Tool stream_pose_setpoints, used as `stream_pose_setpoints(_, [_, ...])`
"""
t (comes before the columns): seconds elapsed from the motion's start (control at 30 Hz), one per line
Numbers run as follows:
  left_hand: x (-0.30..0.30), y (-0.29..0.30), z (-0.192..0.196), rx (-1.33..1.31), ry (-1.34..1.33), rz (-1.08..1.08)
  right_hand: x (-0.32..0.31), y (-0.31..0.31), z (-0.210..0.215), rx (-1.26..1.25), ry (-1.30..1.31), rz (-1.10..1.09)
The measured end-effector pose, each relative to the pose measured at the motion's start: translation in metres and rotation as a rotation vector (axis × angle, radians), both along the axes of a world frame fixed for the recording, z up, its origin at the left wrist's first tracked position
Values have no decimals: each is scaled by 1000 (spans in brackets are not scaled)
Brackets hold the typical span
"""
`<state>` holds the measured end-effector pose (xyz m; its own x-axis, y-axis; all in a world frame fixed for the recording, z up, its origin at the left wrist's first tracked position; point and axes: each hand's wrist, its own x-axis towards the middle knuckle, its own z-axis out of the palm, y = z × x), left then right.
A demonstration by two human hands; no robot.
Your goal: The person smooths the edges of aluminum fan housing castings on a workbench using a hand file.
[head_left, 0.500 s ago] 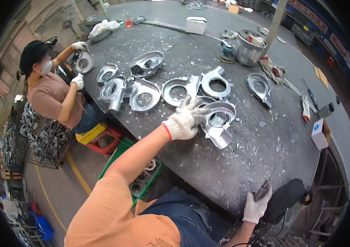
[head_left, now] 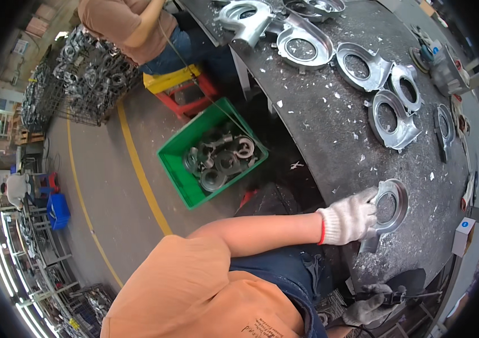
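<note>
In my gloved left hand (head_left: 351,218) is a silvery scroll-shaped metal housing (head_left: 400,207) with a large round opening. The fingers close on its left rim, and its spout points toward my body, low over the near table edge. Lower down, my gloved right hand (head_left: 370,311) grips a dark hand tool (head_left: 395,297) with a thin rod sticking out to the right. A cable runs below that hand. Beyond my left hand lie similar metal housings, among them one (head_left: 389,121) with a bright spout and another (head_left: 305,48) farther left.
Metal chips litter the dark table (head_left: 329,124). A green crate (head_left: 189,194) with metal parts stands on the floor to the left. Beside it are a red and yellow stool (head_left: 186,93) and a seated co-worker (head_left: 124,25). A small white box (head_left: 463,235) sits at the right.
My view has swung down and left. My left hand has come from the group of housings toward me, bringing one housing near my right hand. The tool's rod now shows.
</note>
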<state>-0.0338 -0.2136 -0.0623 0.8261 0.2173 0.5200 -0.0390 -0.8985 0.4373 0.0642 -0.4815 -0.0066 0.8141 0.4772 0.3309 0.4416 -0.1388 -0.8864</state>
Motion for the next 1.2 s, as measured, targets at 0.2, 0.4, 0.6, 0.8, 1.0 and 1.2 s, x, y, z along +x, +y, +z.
stream_pose_setpoints(0.2, [-27,27,0,10,-113,18,-27,-31,-7,-263,127,15])
stream_pose_setpoints(0.4, [-37,86,15,131,-103,-358,-33,-49,-8,-611,144,15])
stream_pose_setpoints(0.6, [-21,93,71,166,108,-510,-19,-35,39,-832,-198,257])
stream_pose_setpoints(0.8, [4,69,100,254,134,-571,-9,-27,63,-985,-109,524])
stream_pose_setpoints(1.0, [7,51,105,318,160,-467,-2,-30,34,-1003,-39,513])
stream_pose_setpoints(1.2, [7,53,108,300,279,-479,-8,-52,15,-654,-13,452])
